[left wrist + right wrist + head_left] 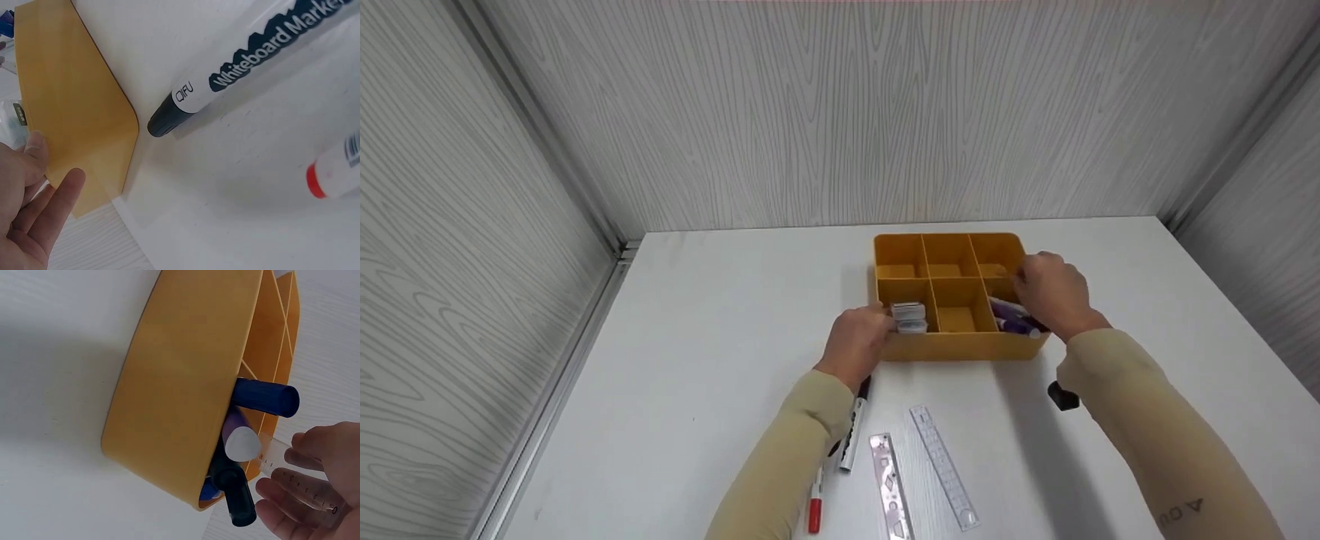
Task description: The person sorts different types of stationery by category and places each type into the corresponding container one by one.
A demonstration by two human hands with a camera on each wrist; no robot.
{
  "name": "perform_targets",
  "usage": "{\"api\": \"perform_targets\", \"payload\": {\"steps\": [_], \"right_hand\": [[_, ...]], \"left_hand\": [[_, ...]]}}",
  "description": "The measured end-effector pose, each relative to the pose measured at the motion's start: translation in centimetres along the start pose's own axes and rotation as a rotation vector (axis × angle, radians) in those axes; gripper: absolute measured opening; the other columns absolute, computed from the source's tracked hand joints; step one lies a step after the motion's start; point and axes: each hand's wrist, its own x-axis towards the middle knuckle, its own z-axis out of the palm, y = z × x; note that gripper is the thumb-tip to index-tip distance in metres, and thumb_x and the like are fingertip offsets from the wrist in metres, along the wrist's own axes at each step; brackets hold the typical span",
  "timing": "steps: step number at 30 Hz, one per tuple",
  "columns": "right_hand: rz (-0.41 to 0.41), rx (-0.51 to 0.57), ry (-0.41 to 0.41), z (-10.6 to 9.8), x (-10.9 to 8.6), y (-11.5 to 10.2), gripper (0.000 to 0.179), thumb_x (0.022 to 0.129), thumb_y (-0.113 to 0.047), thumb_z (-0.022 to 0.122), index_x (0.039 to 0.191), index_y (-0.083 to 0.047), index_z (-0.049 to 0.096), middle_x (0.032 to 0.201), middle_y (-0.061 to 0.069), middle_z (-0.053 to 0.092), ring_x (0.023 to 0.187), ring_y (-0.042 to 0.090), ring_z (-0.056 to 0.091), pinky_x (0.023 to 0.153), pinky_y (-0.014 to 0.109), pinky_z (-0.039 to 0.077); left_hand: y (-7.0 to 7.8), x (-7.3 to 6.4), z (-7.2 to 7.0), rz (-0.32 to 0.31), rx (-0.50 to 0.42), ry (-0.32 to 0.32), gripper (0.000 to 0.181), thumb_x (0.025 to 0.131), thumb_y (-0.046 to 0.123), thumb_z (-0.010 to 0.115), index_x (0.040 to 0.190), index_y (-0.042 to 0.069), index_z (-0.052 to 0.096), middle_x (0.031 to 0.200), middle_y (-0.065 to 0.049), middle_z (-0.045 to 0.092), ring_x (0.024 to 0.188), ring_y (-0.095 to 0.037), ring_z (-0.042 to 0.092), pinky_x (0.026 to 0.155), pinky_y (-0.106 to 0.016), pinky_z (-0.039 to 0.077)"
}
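Observation:
A yellow divided organizer box [960,347] stands toward the back of the table. My left hand [856,341] grips its left wall near the front corner, thumb at the rim, in the left wrist view. Beside that thumb, the front-left compartment holds small white packs [910,318]. At the box's right side, my right hand [1054,295] holds a clear ruler [271,453], its far end over the right compartments. Markers fill the front-right compartment: a blue one [264,397], a purple one with a white end [242,443] and a dark green one [239,495].
In front of the box lie a black-capped whiteboard marker [851,435], a red-ended marker [815,510] and two rulers, one with cut-out shapes [889,484] and one plain [945,469]. A small black object [1063,396] lies by the right sleeve. Walls enclose the table.

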Motion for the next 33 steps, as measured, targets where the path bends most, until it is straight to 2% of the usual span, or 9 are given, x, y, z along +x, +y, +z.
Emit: {"api": "perform_targets", "payload": {"steps": [6,12,15,19,26,33], "right_hand": [[-0.051,-0.032,-0.009,0.8,0.6,0.1,0.018,0.096,-0.007,0.056,0.091,0.006,0.067,0.094,0.022,0.056,0.075,0.029,0.053,0.072,0.047,0.053],[-0.071,0.006,-0.063,1.3,1.2,0.3,0.021,0.093,-0.004,0.054,0.079,0.007,0.066,0.098,0.024,0.055,0.08,0.029,0.049,0.074,0.045,0.051],[-0.069,0.028,-0.106,1.5,1.5,0.3,0.022,0.094,-0.005,0.053,0.085,0.009,0.068,0.101,0.025,0.056,0.085,0.03,0.051,0.08,0.048,0.052],[-0.076,0.039,-0.144,1.8,1.5,0.3,0.023,0.094,-0.004,0.052,0.101,0.01,0.069,0.104,0.026,0.059,0.092,0.033,0.054,0.087,0.051,0.052],[-0.054,0.027,-0.171,2.0,1.4,0.2,0.031,0.097,-0.009,0.048,0.12,0.01,0.057,0.121,0.028,0.055,0.103,0.036,0.056,0.102,0.057,0.046],[-0.038,0.001,-0.196,1.7,1.1,0.1,0.042,0.097,-0.013,0.048,0.13,0.013,0.049,0.131,0.032,0.049,0.111,0.041,0.057,0.103,0.059,0.045]], "left_hand": [[0.0,-0.1,0.0,0.025,0.018,0.037,0.012,0.089,0.019,0.075,0.098,0.014,0.081,0.091,-0.001,0.077,0.082,-0.014,0.073,0.074,-0.025,0.059],[0.0,-0.2,0.1,0.036,0.023,0.069,0.01,0.087,0.02,0.077,0.094,0.013,0.081,0.086,-0.001,0.077,0.079,-0.015,0.073,0.072,-0.026,0.059],[-0.1,-0.2,0.1,0.031,0.012,0.064,0.01,0.087,0.019,0.076,0.094,0.013,0.081,0.086,-0.001,0.077,0.08,-0.014,0.073,0.072,-0.026,0.059],[-0.1,-0.2,-0.1,0.015,-0.019,0.044,0.01,0.088,0.018,0.076,0.094,0.013,0.081,0.087,-0.001,0.077,0.08,-0.014,0.073,0.073,-0.026,0.059],[-0.1,-0.1,-0.2,0.016,-0.014,0.037,0.01,0.089,0.019,0.074,0.095,0.013,0.081,0.086,0.0,0.077,0.079,-0.014,0.073,0.073,-0.026,0.059],[-0.2,-0.1,0.0,0.026,0.017,0.039,0.011,0.089,0.02,0.075,0.095,0.014,0.081,0.087,0.0,0.077,0.08,-0.014,0.073,0.073,-0.026,0.059]]}}
